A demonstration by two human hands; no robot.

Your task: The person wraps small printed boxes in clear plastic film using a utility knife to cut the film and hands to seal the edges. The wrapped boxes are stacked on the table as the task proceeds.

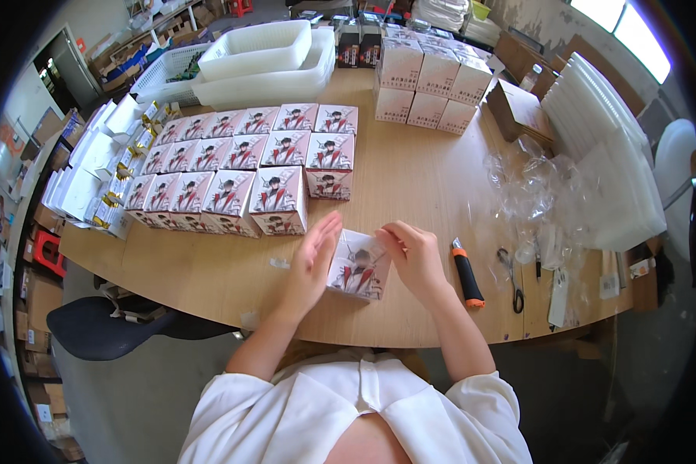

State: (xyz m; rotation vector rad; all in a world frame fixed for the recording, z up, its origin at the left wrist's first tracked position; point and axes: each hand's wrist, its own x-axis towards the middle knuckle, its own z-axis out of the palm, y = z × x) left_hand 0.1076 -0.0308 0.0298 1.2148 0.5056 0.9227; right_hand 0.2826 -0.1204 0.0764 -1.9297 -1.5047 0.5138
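A small printed cardboard box (357, 272) with a red, white and black figure sits on the table in front of me, its top looking glossy as if wrapped in clear film. My left hand (311, 263) lies along the box's left side, fingers stretched and flat. At the far right corner of the same box, my right hand (416, 261) has its thumb and fingers pinched together; what is between the fingertips is too small to tell. Just beyond my left hand stand rows of matching printed boxes (277, 197).
A utility knife (465, 274) and black scissors (510, 278) lie right of my right hand, near crumpled clear film (530, 185). Stacked pale boxes (410, 104) and white plastic bins (259, 52) stand at the back. White cartons with gold packets (104, 166) line the left edge.
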